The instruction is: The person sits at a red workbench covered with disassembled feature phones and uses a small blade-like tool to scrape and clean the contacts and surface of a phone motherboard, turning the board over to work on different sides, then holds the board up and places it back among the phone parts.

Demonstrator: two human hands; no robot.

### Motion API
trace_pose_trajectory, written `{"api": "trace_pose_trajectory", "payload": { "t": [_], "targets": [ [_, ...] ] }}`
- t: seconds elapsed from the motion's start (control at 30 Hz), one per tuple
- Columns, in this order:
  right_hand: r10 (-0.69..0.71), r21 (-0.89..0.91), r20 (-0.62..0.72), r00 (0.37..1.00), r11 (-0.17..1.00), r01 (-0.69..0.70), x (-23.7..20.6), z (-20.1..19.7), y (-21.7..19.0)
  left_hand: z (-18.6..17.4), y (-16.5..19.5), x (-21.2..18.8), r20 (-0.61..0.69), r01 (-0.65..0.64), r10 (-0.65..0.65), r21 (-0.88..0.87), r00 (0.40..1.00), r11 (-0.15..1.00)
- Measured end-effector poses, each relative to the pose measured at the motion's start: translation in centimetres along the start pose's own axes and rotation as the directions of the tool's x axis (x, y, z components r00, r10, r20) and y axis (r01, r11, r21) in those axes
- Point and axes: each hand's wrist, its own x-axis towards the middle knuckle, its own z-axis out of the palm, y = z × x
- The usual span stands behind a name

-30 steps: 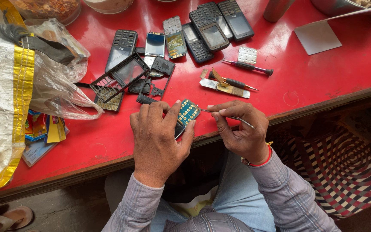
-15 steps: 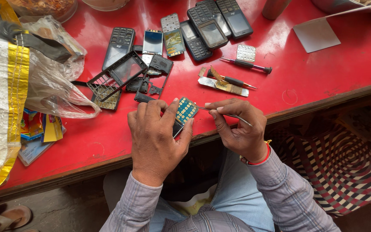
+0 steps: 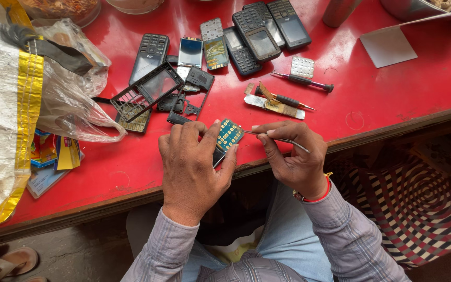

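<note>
My left hand (image 3: 191,164) grips a small phone circuit board (image 3: 228,134), blue-green with gold keypad contacts, held at the front edge of the red table (image 3: 392,99). My right hand (image 3: 291,154) pinches thin metal tweezers (image 3: 280,140), whose tip touches the board's right edge. Both hands sit close together above my lap.
Several keypad phones (image 3: 257,31) and loose phone frames (image 3: 150,89) lie on the table's middle. Two screwdrivers (image 3: 304,81) and a metal strip (image 3: 272,104) rest behind my right hand. A white woven sack (image 3: 1,115) and clear plastic bag (image 3: 74,89) fill the left side.
Both hands have stayed at the table edge with the board and tweezers; the tweezers' tip has stayed at the board. The view has shifted slightly.
</note>
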Motion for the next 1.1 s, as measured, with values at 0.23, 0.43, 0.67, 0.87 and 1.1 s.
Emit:
{"api": "trace_pose_trajectory", "payload": {
  "t": [0.23,0.43,0.67,0.87,1.1],
  "targets": [
    [0.005,0.006,-0.021,1.0,1.0,-0.005,-0.01,0.04,-0.07,-0.07,-0.04,-0.01,0.012,0.001,-0.001,0.002,1.0,1.0],
    [0.003,0.013,0.006,1.0,1.0,-0.003,0.07,0.01,-0.09,0.06,-0.1,0.0,0.012,0.003,-0.003,0.01,1.0,1.0],
    [-0.007,-0.012,-0.013,1.0,1.0,0.007,-0.04,0.06,-0.04,0.03,-0.12,-0.12,0.002,0.003,-0.003,0.002,1.0,1.0],
    [-0.019,-0.009,-0.002,1.0,1.0,0.019,-0.35,0.09,-0.05,-0.08,-0.16,-0.15,0.025,0.017,-0.017,0.011,1.0,1.0],
    [-0.063,-0.021,-0.002,0.998,0.998,0.063,-0.25,0.2,-0.29,-0.3,-0.12,-0.21,-0.016,-0.004,0.004,-0.003,1.0,1.0]
  ]
}}
